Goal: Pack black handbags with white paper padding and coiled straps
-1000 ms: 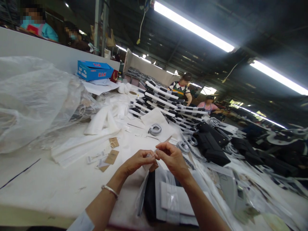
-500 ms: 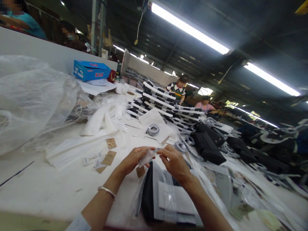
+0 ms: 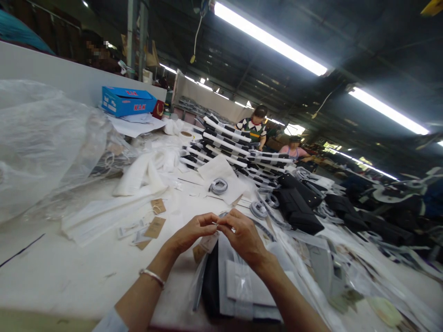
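A small thin item (image 3: 221,225) is pinched between the closed fingers of the left hand (image 3: 194,233) and right hand (image 3: 242,235), above a clear plastic bag (image 3: 238,286).

White table (image 3: 58,272) left of hands (image 3: 219,226); plastic bags (image 3: 374,286) crowd right.

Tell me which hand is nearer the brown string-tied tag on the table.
Left: the left hand is below and to the right of the brown string-tied tag, not touching it. The right hand is farther right, beyond the left hand.

A white worktable (image 3: 58,272) holds kraft tags (image 3: 155,227), black bags (image 3: 296,204).
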`<state>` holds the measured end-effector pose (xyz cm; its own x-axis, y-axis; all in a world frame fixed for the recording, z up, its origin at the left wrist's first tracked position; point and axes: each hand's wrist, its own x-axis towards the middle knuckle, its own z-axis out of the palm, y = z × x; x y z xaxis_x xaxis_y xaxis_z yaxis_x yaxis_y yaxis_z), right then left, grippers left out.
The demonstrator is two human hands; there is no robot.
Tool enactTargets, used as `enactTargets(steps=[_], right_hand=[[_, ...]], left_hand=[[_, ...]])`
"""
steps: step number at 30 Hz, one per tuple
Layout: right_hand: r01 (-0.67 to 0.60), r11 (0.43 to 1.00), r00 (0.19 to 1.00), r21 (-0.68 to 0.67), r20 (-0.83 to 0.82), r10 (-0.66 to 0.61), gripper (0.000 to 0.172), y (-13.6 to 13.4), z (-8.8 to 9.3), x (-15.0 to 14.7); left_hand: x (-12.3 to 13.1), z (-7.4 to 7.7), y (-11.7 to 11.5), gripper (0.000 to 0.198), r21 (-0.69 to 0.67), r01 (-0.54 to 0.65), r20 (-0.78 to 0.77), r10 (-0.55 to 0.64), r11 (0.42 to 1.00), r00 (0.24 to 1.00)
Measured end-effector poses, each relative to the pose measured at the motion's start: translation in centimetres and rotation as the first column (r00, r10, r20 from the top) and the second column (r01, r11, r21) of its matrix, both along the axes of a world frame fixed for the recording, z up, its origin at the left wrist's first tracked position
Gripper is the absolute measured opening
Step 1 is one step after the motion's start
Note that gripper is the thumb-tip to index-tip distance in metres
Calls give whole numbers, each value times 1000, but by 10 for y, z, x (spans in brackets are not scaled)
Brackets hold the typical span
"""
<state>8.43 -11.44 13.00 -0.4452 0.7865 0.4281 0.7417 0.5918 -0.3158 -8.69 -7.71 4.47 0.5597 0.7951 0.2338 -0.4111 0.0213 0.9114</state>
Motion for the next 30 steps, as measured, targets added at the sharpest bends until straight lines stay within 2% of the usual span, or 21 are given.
enactTargets(steps=[9, 13, 16, 21, 25, 30], right_hand=[[64, 997, 997, 37, -36, -63, 16, 7, 4, 2], [62, 997, 998, 38, -19, -61, 15, 9, 1, 7], [42, 998, 999, 45, 3, -42, 16, 9, 0, 8], [40, 998, 999, 50, 7, -41, 17, 9, 0, 6], [42, 997, 999, 60, 6, -43, 17, 8, 1, 3], [39, 997, 999, 62, -13, -38, 18, 9, 0, 3]], left_hand=[[1, -1, 0, 34, -163, -12, 10, 14, 987, 1000], [1, 0, 1, 33, -145, -34, 92, 48, 989, 995], [2, 1, 0, 35, -137, -56, 70, 66, 989, 995], [1, 5, -3, 34, -127, -25, 48, 31, 992, 998], [-1, 3, -1, 30, -97, -19, 15, 20, 995, 1000], [-1, 2, -1, 34, -107, 21, -1, -21, 994, 1000]])
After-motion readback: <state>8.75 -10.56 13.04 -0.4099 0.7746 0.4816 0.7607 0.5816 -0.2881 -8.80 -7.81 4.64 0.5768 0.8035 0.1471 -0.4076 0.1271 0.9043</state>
